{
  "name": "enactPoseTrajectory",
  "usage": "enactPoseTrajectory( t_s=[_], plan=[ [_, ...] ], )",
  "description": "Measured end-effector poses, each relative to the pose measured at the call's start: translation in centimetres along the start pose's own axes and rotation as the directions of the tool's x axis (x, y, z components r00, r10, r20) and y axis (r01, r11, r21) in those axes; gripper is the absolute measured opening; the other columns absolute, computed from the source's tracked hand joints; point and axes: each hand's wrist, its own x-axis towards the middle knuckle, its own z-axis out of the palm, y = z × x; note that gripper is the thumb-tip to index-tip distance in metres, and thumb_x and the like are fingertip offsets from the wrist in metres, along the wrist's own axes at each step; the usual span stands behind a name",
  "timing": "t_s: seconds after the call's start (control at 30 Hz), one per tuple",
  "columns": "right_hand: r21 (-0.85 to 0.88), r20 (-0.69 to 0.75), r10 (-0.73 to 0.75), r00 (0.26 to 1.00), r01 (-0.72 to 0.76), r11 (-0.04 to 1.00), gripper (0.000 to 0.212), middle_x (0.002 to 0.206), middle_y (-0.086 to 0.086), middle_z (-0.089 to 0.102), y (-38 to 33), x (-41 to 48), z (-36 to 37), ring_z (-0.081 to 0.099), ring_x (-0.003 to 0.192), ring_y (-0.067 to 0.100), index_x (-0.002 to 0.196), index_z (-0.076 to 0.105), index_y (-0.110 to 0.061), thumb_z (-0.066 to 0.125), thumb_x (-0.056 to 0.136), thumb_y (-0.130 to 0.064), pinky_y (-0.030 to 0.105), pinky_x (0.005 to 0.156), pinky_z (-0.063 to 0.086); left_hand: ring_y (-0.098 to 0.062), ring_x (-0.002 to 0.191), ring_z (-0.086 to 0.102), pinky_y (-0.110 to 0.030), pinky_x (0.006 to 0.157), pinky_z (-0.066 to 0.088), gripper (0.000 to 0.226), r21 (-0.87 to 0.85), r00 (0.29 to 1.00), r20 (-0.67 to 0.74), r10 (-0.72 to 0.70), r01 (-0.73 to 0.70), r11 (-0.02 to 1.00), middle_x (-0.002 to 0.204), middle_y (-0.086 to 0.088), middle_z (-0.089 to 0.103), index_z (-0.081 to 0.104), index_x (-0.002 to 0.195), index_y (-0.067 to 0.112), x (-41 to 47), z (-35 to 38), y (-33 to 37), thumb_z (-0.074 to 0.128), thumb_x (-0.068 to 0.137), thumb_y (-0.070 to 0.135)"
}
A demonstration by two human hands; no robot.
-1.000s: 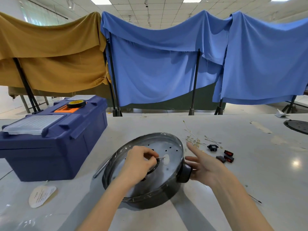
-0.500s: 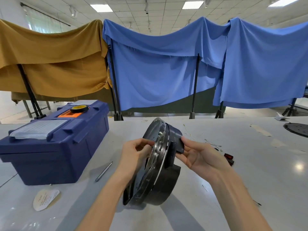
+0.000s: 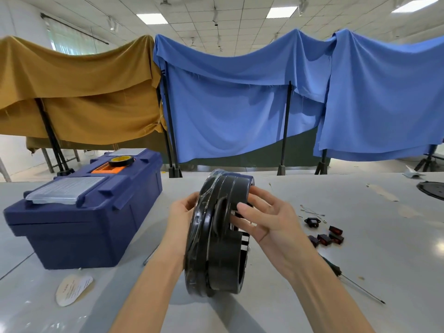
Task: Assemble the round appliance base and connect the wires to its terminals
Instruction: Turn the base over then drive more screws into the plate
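The round black appliance base (image 3: pixel 217 239) stands on its edge on the grey table, its plastic-wrapped metal face turned left. My left hand (image 3: pixel 181 212) holds that left face, with most of its fingers hidden behind the rim. My right hand (image 3: pixel 263 222) lies against the base's right side, fingers spread and nearly straight, thumb on the black shell. Thin wires (image 3: pixel 312 211) and small black and red switch parts (image 3: pixel 325 237) lie on the table to the right.
A dark blue toolbox (image 3: pixel 84 212) with a roll of tape (image 3: pixel 120 161) on top stands at the left. A screwdriver (image 3: pixel 348 277) lies at the right, a thin metal tool (image 3: pixel 150 255) by the toolbox, a paper label (image 3: pixel 73 288) near the front, a black disc (image 3: pixel 432 189) far right.
The base lay flat, tipped up onto its edge, and now has turned further so its black shell faces me. My right hand went from pinching the rim to lying spread on the side.
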Motion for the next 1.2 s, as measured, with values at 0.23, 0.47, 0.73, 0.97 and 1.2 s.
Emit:
enactPoseTrajectory(
  t_s=[0.23, 0.47, 0.73, 0.97, 1.2],
  plan=[
    [0.015, 0.054, 0.004, 0.999, -0.005, 1.000, 0.049, 0.122, 0.015, 0.068, 0.3, -0.3, 0.1, 0.068, 0.104, 0.025, 0.127, 0.061, -0.006, 0.063, 0.078, -0.001, 0.040, 0.083, 0.057, -0.014, 0.070, 0.060, -0.020, 0.067, 0.053, 0.029, 0.138, 0.953, -0.120, 0.278, -0.262, 0.955, 0.071, 0.003, 0.065, 0.069, 0.097, 0.003, 0.2, 0.7, -0.5, 0.045, 0.093, -0.011],
    [0.142, -0.023, 0.055, 0.998, -0.052, 0.988, 0.036, 0.105, 0.009, 0.071, 0.5, -0.2, -1.5, 0.066, 0.093, 0.018, 0.108, 0.075, -0.010, 0.060, 0.075, -0.007, 0.037, 0.065, 0.057, -0.017, 0.067, 0.068, -0.028, 0.055, 0.055, 0.033, 0.028, 0.957, -0.217, 0.193, -0.192, 0.981, 0.084, -0.009, 0.075, 0.075, 0.091, 0.021, -0.4, 1.9, -1.0, 0.048, 0.098, 0.003],
    [0.071, -0.222, 0.019, 0.975, -0.003, 0.997, 0.012, 0.089, 0.002, 0.073, 1.1, 0.1, -0.6, 0.067, 0.074, 0.007, 0.082, 0.075, -0.019, 0.067, 0.074, -0.020, 0.027, 0.052, 0.054, -0.014, 0.069, 0.068, -0.016, 0.057, 0.050, 0.036, 0.343, 0.882, -0.287, 0.373, -0.269, 0.900, 0.091, 0.004, 0.072, 0.071, 0.091, 0.029, -1.8, 2.3, -2.3, 0.044, 0.099, 0.006],
    [0.046, -0.305, -0.018, 0.952, 0.033, 0.998, 0.013, 0.094, 0.003, 0.071, 1.5, 0.3, -0.4, 0.060, 0.086, 0.015, 0.101, 0.069, -0.013, 0.058, 0.094, -0.014, 0.031, 0.063, 0.055, -0.002, 0.081, 0.062, -0.001, 0.059, 0.040, 0.033, 0.485, 0.756, -0.385, 0.529, -0.322, 0.813, 0.105, 0.000, 0.059, 0.069, 0.093, 0.026, -1.3, 3.3, -2.1, 0.043, 0.100, 0.008],
    [-0.019, -0.262, -0.113, 0.958, 0.112, 0.994, 0.018, 0.089, 0.000, 0.075, 1.7, 0.0, 0.2, 0.070, 0.073, 0.006, 0.105, 0.069, -0.013, 0.053, 0.097, -0.011, 0.025, 0.054, 0.055, 0.022, 0.080, 0.048, 0.003, 0.066, 0.035, 0.029, 0.506, 0.683, -0.497, 0.535, -0.274, 0.818, 0.105, -0.002, 0.058, 0.069, 0.096, 0.019, -0.8, 3.1, -2.3, 0.043, 0.100, 0.007]
  ],
)
